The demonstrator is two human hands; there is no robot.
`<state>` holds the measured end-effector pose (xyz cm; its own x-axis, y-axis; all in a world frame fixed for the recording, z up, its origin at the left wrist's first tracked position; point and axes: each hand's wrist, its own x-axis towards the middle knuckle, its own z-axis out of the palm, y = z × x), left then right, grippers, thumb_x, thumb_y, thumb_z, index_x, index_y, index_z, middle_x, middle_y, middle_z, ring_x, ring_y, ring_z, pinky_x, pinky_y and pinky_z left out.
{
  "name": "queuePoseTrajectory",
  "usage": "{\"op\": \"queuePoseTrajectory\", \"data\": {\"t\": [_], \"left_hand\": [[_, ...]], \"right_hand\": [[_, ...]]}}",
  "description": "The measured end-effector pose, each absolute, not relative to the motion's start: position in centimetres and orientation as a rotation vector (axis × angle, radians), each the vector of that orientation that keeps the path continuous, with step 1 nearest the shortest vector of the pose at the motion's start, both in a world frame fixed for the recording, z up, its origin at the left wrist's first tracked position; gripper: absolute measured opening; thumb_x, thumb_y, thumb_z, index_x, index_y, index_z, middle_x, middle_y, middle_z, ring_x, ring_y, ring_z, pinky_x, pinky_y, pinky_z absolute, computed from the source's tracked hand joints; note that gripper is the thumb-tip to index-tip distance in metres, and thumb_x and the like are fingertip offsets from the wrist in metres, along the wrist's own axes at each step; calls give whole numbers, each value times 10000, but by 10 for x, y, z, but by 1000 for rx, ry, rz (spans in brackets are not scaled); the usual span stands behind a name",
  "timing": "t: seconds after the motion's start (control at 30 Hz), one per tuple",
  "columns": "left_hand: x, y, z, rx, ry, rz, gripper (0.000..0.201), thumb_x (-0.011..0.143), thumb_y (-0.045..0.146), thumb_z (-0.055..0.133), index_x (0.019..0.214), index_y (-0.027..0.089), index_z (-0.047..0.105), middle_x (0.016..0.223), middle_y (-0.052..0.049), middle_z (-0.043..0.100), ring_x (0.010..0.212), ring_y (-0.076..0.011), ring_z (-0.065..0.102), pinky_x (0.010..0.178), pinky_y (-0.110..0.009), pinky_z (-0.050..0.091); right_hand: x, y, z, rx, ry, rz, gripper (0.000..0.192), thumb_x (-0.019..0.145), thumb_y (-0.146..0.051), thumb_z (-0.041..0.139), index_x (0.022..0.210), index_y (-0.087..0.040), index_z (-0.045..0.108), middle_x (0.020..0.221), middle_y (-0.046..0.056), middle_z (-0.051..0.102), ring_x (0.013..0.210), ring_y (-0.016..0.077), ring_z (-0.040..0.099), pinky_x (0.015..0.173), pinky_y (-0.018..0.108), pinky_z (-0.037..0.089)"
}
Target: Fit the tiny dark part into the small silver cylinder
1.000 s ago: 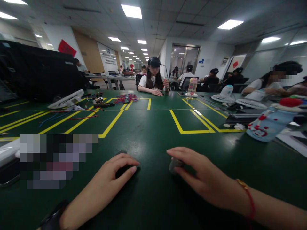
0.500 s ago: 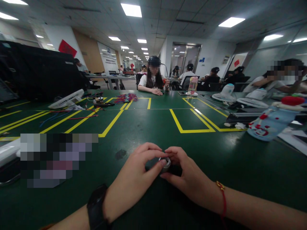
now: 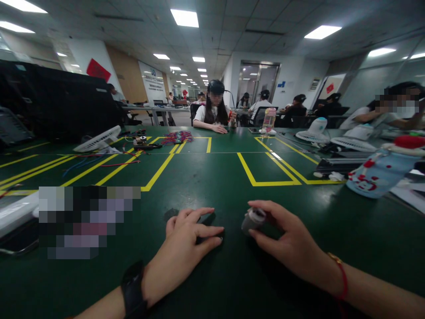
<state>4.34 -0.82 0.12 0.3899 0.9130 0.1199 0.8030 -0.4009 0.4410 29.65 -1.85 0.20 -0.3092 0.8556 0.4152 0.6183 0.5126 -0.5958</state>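
The right hand [image 3: 292,246] grasps a small grey cylinder [image 3: 252,220], right of the dark piece [image 3: 207,219] pressed flat under the left hand [image 3: 186,248].

desk [image 3: 206,177]: bare green surface ahead of both hands, open out to the yellow lines | left: blurred patch [image 3: 88,221] and phone [image 3: 16,241] near | right: blue bottle [image 3: 378,173], papers | far left: fan [image 3: 98,139], wires

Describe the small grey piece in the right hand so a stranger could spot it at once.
Start at the near edge of the green table, below the yellow floor-tape rectangles. The right hand with the red wrist cord pinches a small grey cylinder at its fingertips. It is pale and stubby, unlike the dark flat part under the left hand.
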Motion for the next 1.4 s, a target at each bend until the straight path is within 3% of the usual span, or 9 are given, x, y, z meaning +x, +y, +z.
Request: {"op": "queuePoseTrajectory", "data": {"t": [0.17, 0.33, 0.53, 0.6, 0.73, 0.93, 1.1, 1.3, 1.4], "left_hand": [[11, -13, 9, 2174, 1359, 584, 448, 897, 435, 522, 1340, 411, 460, 1446, 15, 452, 1291, -250, 437, 1077, -480, 325], [-15, -18, 0, 2082, 1441, 620, 651, 869, 427, 562, 1440, 421, 247, 1436, 7, 474, 1293, -269, 453, 1071, -502, 343], [-14, -19, -7, 2043, 1443, 671, 696, 887, 317, 523, 1468, 390, 147, 1410, -30, 498, 1286, -263, 462, 1050, -502, 371], [-13, -19, -8, 2028, 1434, 694, 672, 894, 296, 502, 1466, 375, 158, 1394, -39, 511, 1285, -261, 462, 1056, -504, 361], [-13, -19, -9, 1974, 1435, 706, 612, 926, 271, 436, 1462, 371, 157, 1380, -40, 520, 1287, -255, 456, 1064, -517, 338], [-14, -18, -9, 1965, 1422, 681, 594, 939, 275, 419, 1454, 379, 142, 1370, -40, 514, 1297, -242, 431, 1092, -530, 272], [-11, -18, -7, 1960, 1421, 689, 570, 941, 267, 411, 1450, 371, 176, 1354, -49, 516, 1280, -249, 453, 1076, -527, 302], [-8, -18, -10, 1977, 1457, 683, 575, 927, 288, 433, 1447, 364, 201, 1326, -36, 535, 1253, -251, 474, 1066, -504, 327], [-8, -18, -10, 1989, 1470, 678, 569, 927, 301, 435, 1444, 367, 207, 1326, -23, 534, 1256, -241, 468, 1076, -491, 315]], "right_hand": [[397, -19, 10, -1658, -1834, 56, 522, 775, -463, 607, 1249, -268, 514, 1132, 52, 615, 914, 190, 639, 752, 315, 546], [491, -28, 10, -2207, -1579, -5, 540, 749, -575, 583, 1187, -260, 559, 920, 102, 666, 712, 230, 662, 536, 314, 506], [472, -24, 9, -1952, -1809, -606, 690, 734, -608, 565, 1273, -194, 445, 1250, 178, 512, 1132, 393, 503, 909, 516, 419], [429, -23, 13, -1686, -1972, -674, 632, 744, -565, 583, 1249, -201, 473, 1280, 141, 493, 1203, 366, 440, 1003, 546, 313], [325, -22, 17, -1228, -2447, -45, 306, 858, -370, 534, 1147, -279, 578, 1140, 24, 589, 1061, 167, 528, 952, 374, 372], [244, -10, 7, -1020, -2619, 195, 203, 898, -339, 494, 974, -245, 657, 926, 17, 621, 869, 141, 509, 757, 312, 364], [297, -10, 25, -1221, -2494, 83, 188, 876, -327, 481, 936, -217, 621, 940, 31, 607, 851, 141, 524, 756, 308, 388], [432, -12, 57, -1933, -1939, -478, 267, 824, -409, 501, 907, -183, 615, 951, 79, 620, 824, 170, 553, 743, 334, 414], [479, -12, 64, -2300, -1757, -295, 330, 808, -440, 513, 915, -169, 666, 918, 98, 646, 750, 166, 571, 691, 347, 406]]}}
